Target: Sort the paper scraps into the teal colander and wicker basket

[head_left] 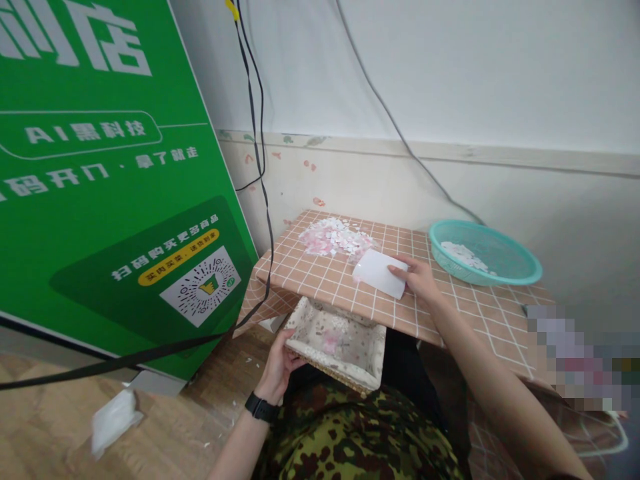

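With my left hand (281, 363) I grip the left rim of a cloth-lined wicker basket (305, 327), held just below the table's front edge. A small pinkish patch shows on its lining. My right hand (417, 280) pinches a white card (381, 273) between thumb and fingers, low over the tabletop. Just beyond the card's far left edge lies a heap of small white and pink paper-like pieces (335, 237).
A turquoise plastic basket (500, 273) with white pieces inside stands at the table's back right. The table wears a brown checked cloth (320, 270). At left rises a green cabinet (100, 220), crossed by a black strap (165, 347). A white bag (116, 417) lies on the floor.
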`<state>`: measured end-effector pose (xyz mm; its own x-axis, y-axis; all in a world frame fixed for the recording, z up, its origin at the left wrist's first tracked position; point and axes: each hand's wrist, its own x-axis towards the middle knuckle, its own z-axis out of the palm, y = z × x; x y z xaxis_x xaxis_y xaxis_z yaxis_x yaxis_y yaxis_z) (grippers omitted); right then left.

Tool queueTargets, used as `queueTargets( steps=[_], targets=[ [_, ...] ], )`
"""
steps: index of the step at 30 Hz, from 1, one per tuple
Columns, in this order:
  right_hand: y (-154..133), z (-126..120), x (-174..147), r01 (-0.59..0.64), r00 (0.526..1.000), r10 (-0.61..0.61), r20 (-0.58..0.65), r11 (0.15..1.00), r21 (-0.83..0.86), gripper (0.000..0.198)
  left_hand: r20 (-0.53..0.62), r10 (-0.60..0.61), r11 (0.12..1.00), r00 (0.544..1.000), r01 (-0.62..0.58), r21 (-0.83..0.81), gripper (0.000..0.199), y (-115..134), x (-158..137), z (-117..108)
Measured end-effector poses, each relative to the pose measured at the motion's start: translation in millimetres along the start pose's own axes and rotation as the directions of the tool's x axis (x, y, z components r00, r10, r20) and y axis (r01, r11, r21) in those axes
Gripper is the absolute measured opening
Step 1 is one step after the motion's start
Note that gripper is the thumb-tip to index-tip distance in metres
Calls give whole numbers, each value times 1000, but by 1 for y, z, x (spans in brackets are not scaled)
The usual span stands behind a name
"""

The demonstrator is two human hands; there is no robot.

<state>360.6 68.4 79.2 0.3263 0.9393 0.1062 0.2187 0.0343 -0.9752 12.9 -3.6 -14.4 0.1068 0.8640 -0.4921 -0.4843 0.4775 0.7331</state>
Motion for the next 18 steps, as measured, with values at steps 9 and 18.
queueTargets(
  steps=[9,18],
  targets=[
    [-3,-3,-9,-87,995,80,64,988,129,57,21,-1,1000,1000,1,-2,30,-4,1,-2],
    [-6,-2,-10,-17,984,19,179,1000,-14,54,12,-3,1000,1000,4,-13,31,-4,1,-1]
  ],
)
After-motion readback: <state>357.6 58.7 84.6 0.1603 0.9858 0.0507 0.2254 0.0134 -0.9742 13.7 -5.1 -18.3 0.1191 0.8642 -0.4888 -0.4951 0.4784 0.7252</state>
